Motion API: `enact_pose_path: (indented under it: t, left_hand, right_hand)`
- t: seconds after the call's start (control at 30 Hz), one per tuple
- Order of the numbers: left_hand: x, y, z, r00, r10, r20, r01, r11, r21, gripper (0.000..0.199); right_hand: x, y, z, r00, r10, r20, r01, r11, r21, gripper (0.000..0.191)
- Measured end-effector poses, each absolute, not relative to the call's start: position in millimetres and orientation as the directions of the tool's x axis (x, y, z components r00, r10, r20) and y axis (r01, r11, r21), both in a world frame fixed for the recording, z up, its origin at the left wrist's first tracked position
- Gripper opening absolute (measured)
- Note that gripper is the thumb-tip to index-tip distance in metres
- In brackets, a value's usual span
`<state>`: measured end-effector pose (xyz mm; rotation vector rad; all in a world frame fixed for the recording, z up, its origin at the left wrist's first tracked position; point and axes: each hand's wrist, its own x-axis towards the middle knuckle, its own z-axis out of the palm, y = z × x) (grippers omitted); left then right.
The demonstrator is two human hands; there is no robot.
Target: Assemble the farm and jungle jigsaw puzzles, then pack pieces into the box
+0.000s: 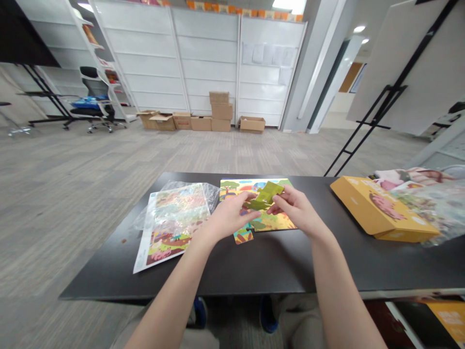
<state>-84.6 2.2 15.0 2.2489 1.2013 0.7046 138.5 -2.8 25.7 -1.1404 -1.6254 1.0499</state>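
Observation:
Above the middle of the table, my left hand [230, 215] is closed on a green jigsaw puzzle piece [257, 204], pinched between thumb and fingers. My right hand [296, 206] grips another green puzzle piece [271, 191] by its right edge, tilted up. The two pieces overlap in view; whether they are joined I cannot tell. Beneath both hands lies a colourful, partly covered puzzle picture [274, 220] with trees on a yellow ground. A loose puzzle piece [243, 236] with bright colours rests at its lower left edge, below my left hand.
A printed picture sheet [148, 247] lies left on the black table [254, 271], partly under a clear plastic bag [212, 191]. On the right stand a yellow box [385, 208] and a plastic-wrapped bundle [432, 203]. Cardboard boxes [220, 111] line the far wall.

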Motion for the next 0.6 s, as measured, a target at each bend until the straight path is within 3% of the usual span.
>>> enact_pose_path:
  t: [0.13,0.27,0.43,0.6]
  left_hand:
    - [-79.4,7.1,15.8,0.468,0.851,0.239,0.581,-0.500,0.643,0.020]
    - [-82.1,6.0,20.2,0.514,0.822,0.247,0.587,-0.547,0.597,0.023]
    - [-85.5,1.1,27.2,0.543,0.812,0.215,0.542,-0.534,0.649,0.022]
    - [-90.2,-4.1,36.4,0.544,0.809,0.221,0.553,-0.544,0.632,0.022]
  right_hand:
    - [130.3,-6.1,29.9,-0.184,0.965,0.186,0.169,0.218,-0.961,0.032]
    - [131.7,-6.5,30.9,-0.126,0.968,0.215,0.200,0.237,-0.951,0.028]
    - [128.8,-6.4,29.6,-0.109,0.966,0.233,0.179,0.250,-0.952,0.026]
    - [123.4,-2.0,23.7,0.029,0.979,0.201,0.167,0.194,-0.967,0.031]
